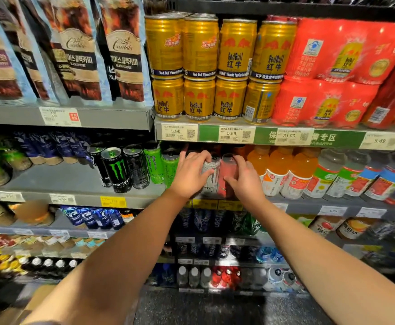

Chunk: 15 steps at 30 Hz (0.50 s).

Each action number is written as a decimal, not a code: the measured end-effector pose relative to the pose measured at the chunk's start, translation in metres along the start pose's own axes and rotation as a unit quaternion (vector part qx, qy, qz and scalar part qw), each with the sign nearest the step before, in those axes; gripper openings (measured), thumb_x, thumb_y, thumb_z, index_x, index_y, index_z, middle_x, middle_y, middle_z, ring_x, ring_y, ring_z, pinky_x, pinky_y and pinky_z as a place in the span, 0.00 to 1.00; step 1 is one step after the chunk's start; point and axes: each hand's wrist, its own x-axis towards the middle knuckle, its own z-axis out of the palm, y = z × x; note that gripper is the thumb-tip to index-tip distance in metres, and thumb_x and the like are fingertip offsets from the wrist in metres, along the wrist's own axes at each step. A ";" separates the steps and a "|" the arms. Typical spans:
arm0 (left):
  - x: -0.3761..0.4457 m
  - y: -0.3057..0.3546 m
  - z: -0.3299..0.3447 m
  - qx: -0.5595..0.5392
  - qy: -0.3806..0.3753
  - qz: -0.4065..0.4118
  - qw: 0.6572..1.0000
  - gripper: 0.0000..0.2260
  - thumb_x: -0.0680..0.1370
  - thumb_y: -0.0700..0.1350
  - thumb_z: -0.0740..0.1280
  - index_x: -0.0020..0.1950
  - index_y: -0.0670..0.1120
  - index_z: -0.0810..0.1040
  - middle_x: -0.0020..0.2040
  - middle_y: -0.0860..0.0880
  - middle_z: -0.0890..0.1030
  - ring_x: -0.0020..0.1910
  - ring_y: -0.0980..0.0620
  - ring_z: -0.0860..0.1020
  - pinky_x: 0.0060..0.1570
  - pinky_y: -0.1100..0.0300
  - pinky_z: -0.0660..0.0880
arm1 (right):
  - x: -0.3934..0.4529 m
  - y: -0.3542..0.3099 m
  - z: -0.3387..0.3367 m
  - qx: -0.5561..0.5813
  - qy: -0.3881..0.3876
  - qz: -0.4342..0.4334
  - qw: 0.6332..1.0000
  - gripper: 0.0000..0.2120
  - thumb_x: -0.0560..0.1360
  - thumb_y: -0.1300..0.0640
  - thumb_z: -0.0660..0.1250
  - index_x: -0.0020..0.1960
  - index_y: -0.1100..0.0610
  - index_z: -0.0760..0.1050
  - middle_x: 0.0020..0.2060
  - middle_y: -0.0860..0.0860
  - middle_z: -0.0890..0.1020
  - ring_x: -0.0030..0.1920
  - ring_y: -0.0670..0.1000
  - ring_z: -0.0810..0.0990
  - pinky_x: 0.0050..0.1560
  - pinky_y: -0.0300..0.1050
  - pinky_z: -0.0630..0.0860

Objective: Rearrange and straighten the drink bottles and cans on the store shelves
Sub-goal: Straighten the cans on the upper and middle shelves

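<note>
Store aisle, grey metal shelving (pixel 74 177) stacked in several tiers, dark speckled floor (pixel 199 308) below. Both bare arms reached to the second tier down. The left hand (pixel 191 174) was wrapped round a tall silver-white Monster can (pixel 211 172), fingers curled over its top and side. The right hand (pixel 245 179) gripped a tall pinkish-red can (pixel 227 172) just beside it, fingers over the rim, thumb across the front. Both cans stood upright at the front edge of that shelf, touching or nearly so.

Left of them stood bright green Monster cans (pixel 154 165) and black Monster cans with green claw logo (pixel 119 170), the black ones leaning slightly. To the right was a row of orange-drink plastic bottles (pixel 278 170), then clear bottles with coloured labels (pixel 337 174). The tier above held gold Red Bull cans (pixel 215 66) stacked two high, red shrink-wrapped multipacks (pixel 332 73) beside them, and brown-and-blue Cantata coffee pouches (pixel 79 55) on the left. White paper price tags (pixel 176 132) ran along the shelf lips, with a green strip (pixel 264 136) under the Red Bull. Lower tiers were blurred: dark blue bottles (pixel 93 218), small bottles near the floor.
</note>
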 end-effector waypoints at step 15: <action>0.011 -0.001 -0.009 -0.053 -0.079 -0.050 0.994 0.15 0.78 0.50 0.70 0.63 0.50 0.73 0.55 0.50 0.80 0.61 0.43 0.72 0.67 0.50 0.63 | -0.003 -0.006 0.013 0.011 0.045 0.042 0.998 0.31 0.76 0.53 0.72 0.74 0.52 0.61 0.62 0.56 0.71 0.56 0.58 0.77 0.54 0.52 0.77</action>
